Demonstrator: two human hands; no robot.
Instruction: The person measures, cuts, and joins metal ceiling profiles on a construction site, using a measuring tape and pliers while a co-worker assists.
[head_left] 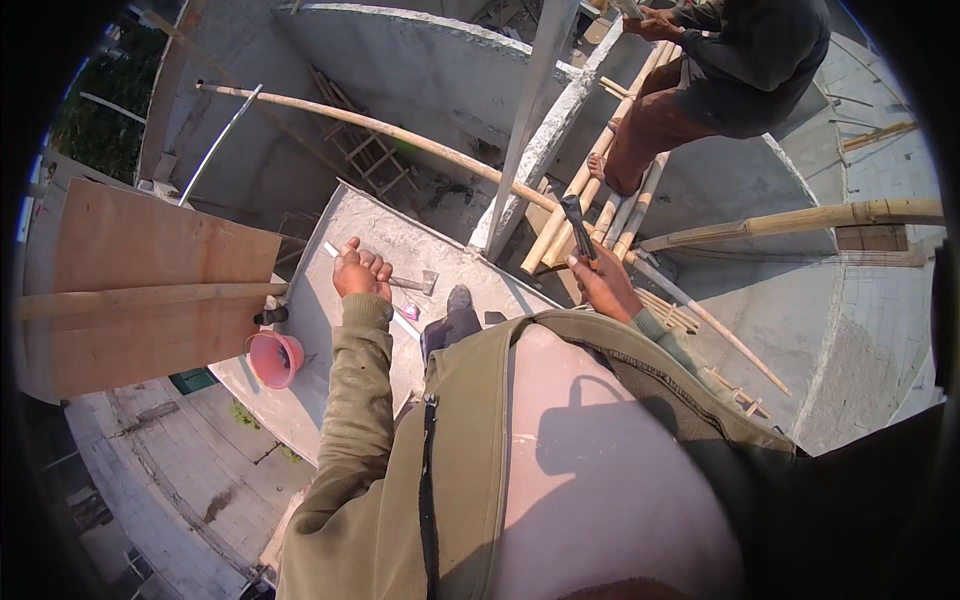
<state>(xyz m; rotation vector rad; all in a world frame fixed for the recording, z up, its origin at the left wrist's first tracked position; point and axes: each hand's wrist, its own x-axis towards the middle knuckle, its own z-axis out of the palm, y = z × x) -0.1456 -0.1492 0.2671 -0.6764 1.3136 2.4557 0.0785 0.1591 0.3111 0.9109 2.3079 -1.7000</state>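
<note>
My left hand is closed in a fist over a pale concrete slab. A thin white strip passes through its grip, showing on both sides. Beside the fingers is a hatchet-like tool with a grey head; whether the hand also holds its handle cannot be told. Further right, my right hand is wrapped round a dark tool with a black and orange handle, head upward; its exact kind is unclear. A small pink object lies near my dark shoe.
A pink bucket stands at the slab's left edge, near a brown board. A bamboo pole crosses ahead above a deep walled space with a wooden ladder. Another person stands on bamboo poles at the far right.
</note>
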